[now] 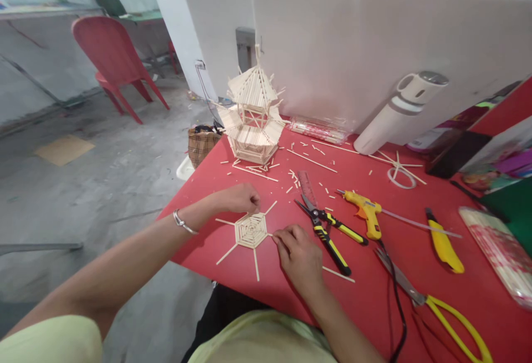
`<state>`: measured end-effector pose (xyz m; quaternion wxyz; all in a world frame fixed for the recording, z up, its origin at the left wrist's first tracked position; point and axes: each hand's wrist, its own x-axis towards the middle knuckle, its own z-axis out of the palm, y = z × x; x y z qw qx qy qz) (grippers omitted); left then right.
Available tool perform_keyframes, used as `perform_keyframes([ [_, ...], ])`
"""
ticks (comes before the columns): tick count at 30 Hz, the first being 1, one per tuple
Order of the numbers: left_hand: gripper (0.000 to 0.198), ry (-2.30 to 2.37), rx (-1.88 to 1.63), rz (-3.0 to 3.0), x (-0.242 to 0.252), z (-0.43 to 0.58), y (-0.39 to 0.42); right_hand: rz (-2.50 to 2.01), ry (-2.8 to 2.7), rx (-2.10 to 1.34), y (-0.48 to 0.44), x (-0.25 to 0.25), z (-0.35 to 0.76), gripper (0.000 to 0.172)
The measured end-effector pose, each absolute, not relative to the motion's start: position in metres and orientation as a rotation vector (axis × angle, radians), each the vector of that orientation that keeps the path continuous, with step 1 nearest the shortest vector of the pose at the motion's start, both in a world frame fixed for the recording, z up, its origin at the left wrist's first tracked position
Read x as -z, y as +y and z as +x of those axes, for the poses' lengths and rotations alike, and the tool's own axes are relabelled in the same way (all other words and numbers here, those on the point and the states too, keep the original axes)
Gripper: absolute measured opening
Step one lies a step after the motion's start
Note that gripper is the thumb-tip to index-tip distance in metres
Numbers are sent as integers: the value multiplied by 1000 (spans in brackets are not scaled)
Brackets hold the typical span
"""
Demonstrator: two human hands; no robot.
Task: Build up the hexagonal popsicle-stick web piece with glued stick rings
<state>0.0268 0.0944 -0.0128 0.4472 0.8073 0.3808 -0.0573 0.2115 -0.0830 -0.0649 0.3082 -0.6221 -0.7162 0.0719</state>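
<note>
A flat hexagonal panel of thin bamboo sticks (250, 231), with spokes sticking out, lies on the red table (366, 274) near its front left corner. My left hand (240, 198) is closed in a pinch at the panel's upper left edge. My right hand (298, 252) rests at the panel's right edge, fingers curled and pinched on the end of a spoke. A silver bangle sits on my left wrist. Behind the panel stands a two-tier pagoda model of sticks (252, 116).
Yellow-handled cutters (326, 230), a yellow glue gun (366, 213), a yellow knife (443, 244) and yellow scissors (440, 305) lie to the right. Loose sticks litter the table. A white cylinder (394, 113) leans on the white board. A red chair (112, 58) stands at far left.
</note>
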Motion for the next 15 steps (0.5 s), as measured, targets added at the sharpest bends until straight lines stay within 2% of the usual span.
perform_keyframes([
  [15, 17, 945, 122, 2004, 19, 25, 96, -1659, -1896, -178, -82, 65, 212, 18],
])
